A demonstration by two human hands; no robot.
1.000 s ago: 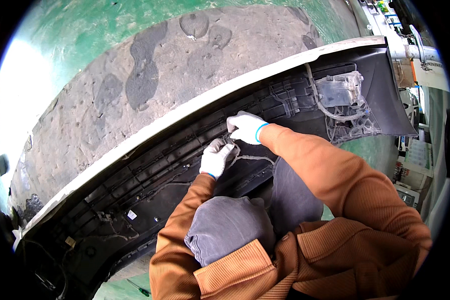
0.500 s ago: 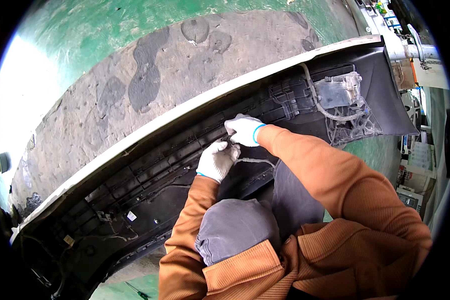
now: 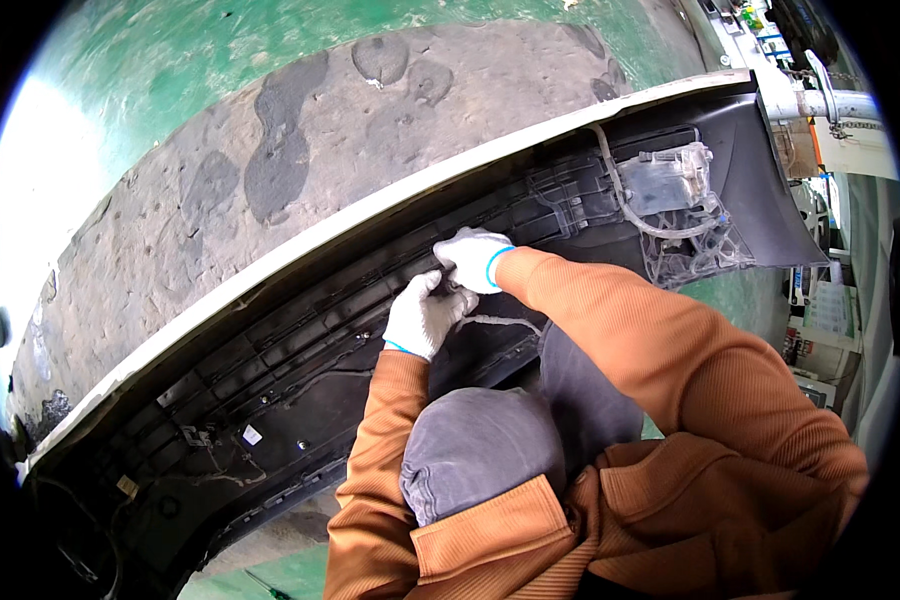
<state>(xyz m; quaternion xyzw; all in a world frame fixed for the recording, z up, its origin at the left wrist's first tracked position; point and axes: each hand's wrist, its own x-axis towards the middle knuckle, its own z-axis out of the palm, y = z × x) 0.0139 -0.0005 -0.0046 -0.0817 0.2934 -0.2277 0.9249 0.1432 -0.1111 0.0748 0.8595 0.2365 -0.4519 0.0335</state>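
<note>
A car bumper cover (image 3: 740,190) lies with its dark inner side up, slanting across the view. Both my hands wear white knit gloves with blue cuffs and meet near its middle. My left hand (image 3: 420,317) is closed, and a pale wrapped wiring harness (image 3: 508,321) runs out from its fingers to the right. Just above and right of it, my right hand (image 3: 473,258) pinches with bent fingers over the ribbed black strip. The fingertips of both hands almost touch, and what lies between them is hidden.
Under the bumper is a stained grey surface (image 3: 310,150) with a rounded edge, above a green floor (image 3: 190,70). A clear plastic unit with a hose (image 3: 665,185) sits at the bumper's right end. My knees (image 3: 480,445) are close below. Equipment lines the right side.
Both hands stay together at the same spot on the bumper, with only slight finger movement. The whole scene has shifted a little to the left as the view moved.
</note>
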